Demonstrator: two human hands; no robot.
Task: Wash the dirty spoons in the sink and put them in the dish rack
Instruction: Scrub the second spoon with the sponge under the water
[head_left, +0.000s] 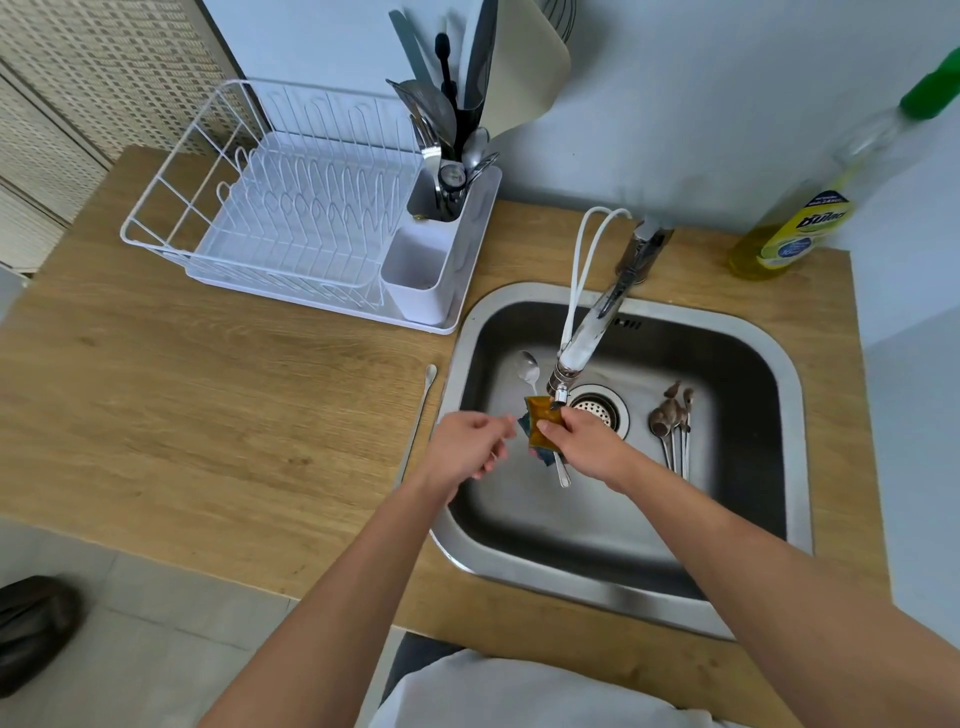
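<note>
Over the sink (789, 364), just below the faucet (582, 343) spout, your right hand (587, 441) grips a yellow and blue sponge (540, 421), fingers curled round it, with the sponge wrapped about a spoon (530, 371). That spoon's bowl pokes out on the far side of the sponge and its handle end shows on the near side, under your wrist. Your left hand (467, 447) hovers over the sink's left rim, just beside the sponge, its fingers loosely curled; whether they pinch anything you cannot tell from this view.

Right of the drain (597, 410), on the sink floor, lies a bunch of dirty spoons (672, 421), bowls pointing away from you, smeared brown. Left of the sink, on the wooden counter (208, 389), one long thin spoon (423, 400) lies alongside the rim. Farther left and back from the sink stands the white dish rack (280, 208), with a cutlery holder (447, 197) at its sink-side end holding utensils upright. Behind the sink's right corner stands a bottle of yellow dish soap (800, 228) with a green cap.
</note>
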